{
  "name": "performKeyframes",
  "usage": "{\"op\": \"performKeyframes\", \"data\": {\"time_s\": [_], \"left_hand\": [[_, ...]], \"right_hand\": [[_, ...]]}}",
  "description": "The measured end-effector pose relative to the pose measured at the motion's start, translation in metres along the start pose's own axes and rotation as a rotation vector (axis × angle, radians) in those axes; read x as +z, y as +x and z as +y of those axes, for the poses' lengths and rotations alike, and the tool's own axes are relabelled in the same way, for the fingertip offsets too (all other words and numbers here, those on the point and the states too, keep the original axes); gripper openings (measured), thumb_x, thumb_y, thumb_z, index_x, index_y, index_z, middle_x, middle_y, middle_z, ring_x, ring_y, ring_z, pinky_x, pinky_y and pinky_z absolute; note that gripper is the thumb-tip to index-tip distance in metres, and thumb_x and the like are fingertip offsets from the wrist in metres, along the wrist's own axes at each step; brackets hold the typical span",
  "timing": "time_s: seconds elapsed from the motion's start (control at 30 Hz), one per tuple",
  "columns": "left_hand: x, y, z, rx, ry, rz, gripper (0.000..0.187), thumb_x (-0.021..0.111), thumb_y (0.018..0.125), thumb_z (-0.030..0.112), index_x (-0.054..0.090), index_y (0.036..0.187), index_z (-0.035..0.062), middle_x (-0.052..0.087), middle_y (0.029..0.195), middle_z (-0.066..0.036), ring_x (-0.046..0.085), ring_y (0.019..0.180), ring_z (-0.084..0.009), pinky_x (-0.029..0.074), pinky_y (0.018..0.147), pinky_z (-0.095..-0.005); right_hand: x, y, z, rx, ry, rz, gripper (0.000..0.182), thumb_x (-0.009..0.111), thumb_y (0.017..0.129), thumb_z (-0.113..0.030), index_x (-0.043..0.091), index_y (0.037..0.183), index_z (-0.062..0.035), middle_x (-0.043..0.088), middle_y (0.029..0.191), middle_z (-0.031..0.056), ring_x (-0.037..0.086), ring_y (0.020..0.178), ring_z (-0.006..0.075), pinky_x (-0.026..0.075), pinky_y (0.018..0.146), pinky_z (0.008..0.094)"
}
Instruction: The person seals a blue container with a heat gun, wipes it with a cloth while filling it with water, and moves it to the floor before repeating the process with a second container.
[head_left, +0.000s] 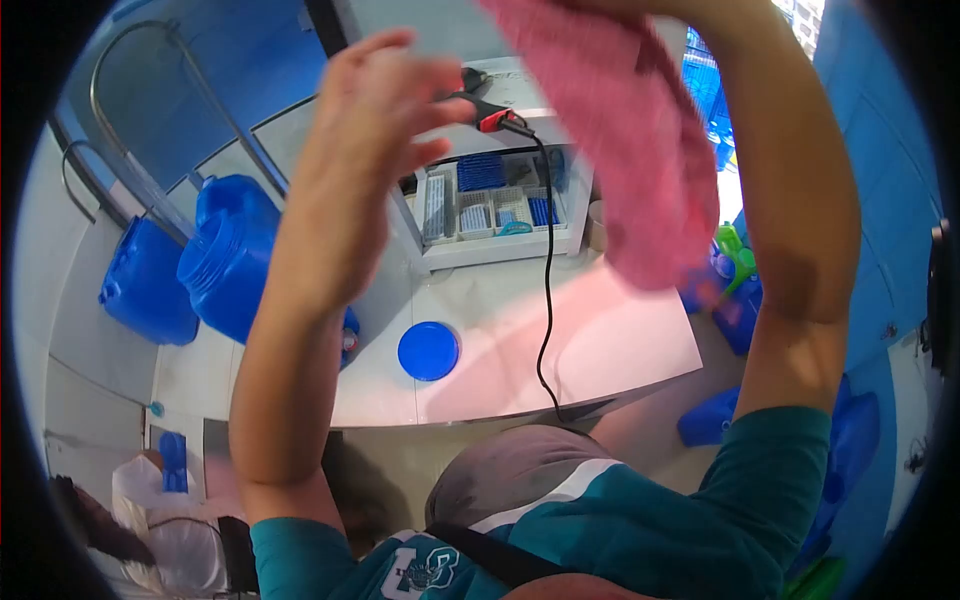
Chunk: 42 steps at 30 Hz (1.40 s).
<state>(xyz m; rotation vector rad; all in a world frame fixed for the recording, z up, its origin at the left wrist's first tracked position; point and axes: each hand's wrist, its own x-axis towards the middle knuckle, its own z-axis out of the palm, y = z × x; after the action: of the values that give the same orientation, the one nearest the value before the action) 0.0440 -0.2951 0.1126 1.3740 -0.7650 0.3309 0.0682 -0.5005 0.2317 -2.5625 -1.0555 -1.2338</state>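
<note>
A pink cloth (640,150) hangs down from my right hand (650,8), which is partly cut off by the top edge of the view. My left hand (365,130) is raised at the upper left, somewhat blurred, with its fingers apart and nothing in them. Its fingertips overlap a black and red handheld device (495,120) near the cabinet top. From that device a black cable (549,260) runs down across the white counter (480,290). A round blue lid (428,351) lies flat on the counter between my forearms.
Left, water from a curved metal pipe (97,90) streams towards an uncapped blue jug (215,265); another blue jug (150,290) stands beside it. Ahead is a white cabinet (500,255) with small trays. Blue containers (705,415) stand on the floor at right.
</note>
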Motion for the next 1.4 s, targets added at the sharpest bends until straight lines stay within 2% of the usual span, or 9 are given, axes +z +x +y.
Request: {"op": "performKeyframes", "data": {"time_s": [0.1, 0.2, 0.37, 0.67, 0.83, 0.9, 1.13, 1.2, 1.4], "left_hand": [[0.015, -0.009, 0.005, -0.218, 0.237, -0.020, 0.063, 0.061, 0.098, 0.039, 0.042, 0.145, 0.0005, 0.058, 0.135, -0.015, 0.061, 0.117, -0.0213, 0.049, 0.097, -0.0332], [0.008, -0.025, 0.008, -0.118, 0.333, -0.218, 0.040, 0.056, 0.092, -0.004, 0.053, 0.132, -0.0010, 0.064, 0.117, -0.006, 0.060, 0.103, -0.0093, 0.051, 0.088, -0.0264], [-0.032, -0.042, 0.041, -0.129, 1.063, -0.207, 0.022, 0.052, 0.093, -0.007, 0.059, 0.112, 0.0012, 0.062, 0.096, -0.002, 0.058, 0.089, -0.0076, 0.050, 0.080, -0.0241], [-0.078, -0.056, 0.080, -0.206, 0.751, -0.094, 0.020, 0.040, 0.108, 0.013, 0.057, 0.111, 0.0028, 0.062, 0.101, -0.002, 0.056, 0.096, -0.0056, 0.045, 0.088, -0.0221], [-0.094, -0.078, 0.065, -0.286, 0.167, 0.169, 0.022, 0.043, 0.104, 0.015, 0.058, 0.114, 0.0034, 0.065, 0.107, -0.003, 0.062, 0.097, -0.0122, 0.049, 0.088, -0.0275], [-0.078, -0.092, 0.058, -0.349, 0.197, 0.384, 0.023, 0.046, 0.103, 0.016, 0.059, 0.117, 0.0029, 0.066, 0.109, -0.004, 0.062, 0.098, -0.0125, 0.050, 0.089, -0.0301], [-0.164, -0.177, 0.049, -0.657, 0.328, 0.010, 0.033, 0.055, 0.105, 0.033, 0.053, 0.124, 0.0065, 0.052, 0.099, 0.006, 0.049, 0.092, -0.0042, 0.041, 0.086, -0.0209], [-0.155, -0.194, 0.047, -0.739, 0.216, -0.009, 0.038, 0.057, 0.104, 0.034, 0.052, 0.128, 0.0049, 0.059, 0.114, -0.001, 0.056, 0.106, -0.0094, 0.044, 0.096, -0.0269], [-0.189, -0.192, 0.032, -0.714, -0.229, 0.214, 0.091, 0.047, 0.093, 0.073, 0.043, 0.146, -0.0005, 0.052, 0.146, -0.016, 0.051, 0.134, -0.0299, 0.041, 0.111, -0.0457]], "right_hand": [[-0.022, -0.037, -0.036, -0.129, 0.433, -0.284, 0.027, 0.058, 0.093, -0.021, 0.070, 0.093, 0.0023, 0.069, 0.084, 0.0208, 0.067, 0.080, 0.0347, 0.054, 0.076, 0.0424], [-0.021, -0.047, -0.056, 0.011, 0.149, -0.185, 0.025, 0.058, 0.093, -0.020, 0.069, 0.090, 0.0024, 0.067, 0.078, 0.0167, 0.065, 0.075, 0.0306, 0.053, 0.073, 0.0415], [0.017, -0.079, -0.008, -0.100, 0.516, -0.396, 0.017, 0.067, 0.084, -0.006, 0.061, 0.099, 0.0003, 0.063, 0.084, 0.0106, 0.063, 0.078, 0.0206, 0.051, 0.072, 0.0304], [0.063, -0.118, 0.021, 0.033, 0.568, -0.570, 0.020, 0.046, 0.083, 0.001, 0.058, 0.100, 0.0008, 0.057, 0.081, 0.0051, 0.054, 0.073, 0.0094, 0.046, 0.066, 0.0266], [0.124, -0.130, 0.003, 0.582, 1.512, -0.211, 0.024, 0.058, 0.099, -0.022, 0.061, 0.111, -0.0011, 0.063, 0.090, 0.0032, 0.060, 0.072, 0.0129, 0.051, 0.067, 0.0303], [0.126, -0.141, 0.001, 0.484, 1.323, -0.160, 0.034, 0.068, 0.095, -0.034, 0.063, 0.107, -0.0022, 0.063, 0.086, 0.0038, 0.063, 0.074, 0.0118, 0.053, 0.063, 0.0261], [0.095, -0.187, -0.018, -0.036, 0.734, -0.954, 0.035, 0.083, 0.081, -0.027, 0.065, 0.100, -0.0031, 0.064, 0.081, 0.0028, 0.061, 0.079, 0.0084, 0.048, 0.069, 0.0280], [0.109, -0.213, -0.029, 0.271, 1.339, -1.082, 0.032, 0.081, 0.081, -0.018, 0.063, 0.103, -0.0033, 0.065, 0.086, -0.0006, 0.061, 0.082, 0.0070, 0.047, 0.069, 0.0257], [0.135, -0.221, -0.075, 0.703, 2.268, -0.365, 0.058, 0.073, 0.091, -0.024, 0.049, 0.140, -0.0053, 0.063, 0.125, 0.0065, 0.063, 0.107, 0.0146, 0.051, 0.093, 0.0327]]}}
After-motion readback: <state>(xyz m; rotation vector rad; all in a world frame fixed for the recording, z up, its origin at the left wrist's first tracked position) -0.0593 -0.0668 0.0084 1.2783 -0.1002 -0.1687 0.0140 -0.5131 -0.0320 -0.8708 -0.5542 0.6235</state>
